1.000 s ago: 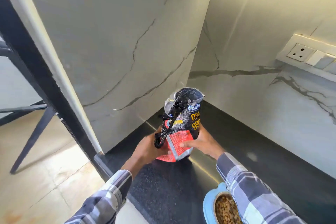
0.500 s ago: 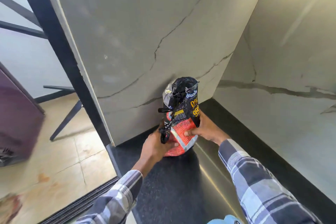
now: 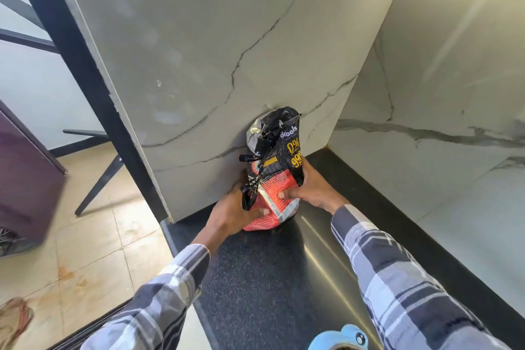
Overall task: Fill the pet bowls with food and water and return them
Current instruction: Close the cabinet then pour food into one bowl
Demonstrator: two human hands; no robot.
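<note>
A black and red pet food bag (image 3: 274,167) with a crumpled, folded top stands upright on the black countertop (image 3: 255,278), against the marble side wall. My left hand (image 3: 233,213) grips its lower left side. My right hand (image 3: 309,187) grips its right side, thumb across the front. At the bottom edge, the rim of a light blue pet bowl (image 3: 343,338) peeks in; its contents are hidden.
Marble walls (image 3: 426,94) close the counter's far corner. To the left, a black frame (image 3: 85,71) borders a tiled floor (image 3: 85,250) with a dark table leg (image 3: 96,185) and a purple cabinet (image 3: 25,179).
Both hands have carried the bag farther back and left, setting it against the side wall. The camera has tilted; the bowl of kibble slid mostly out of view.
</note>
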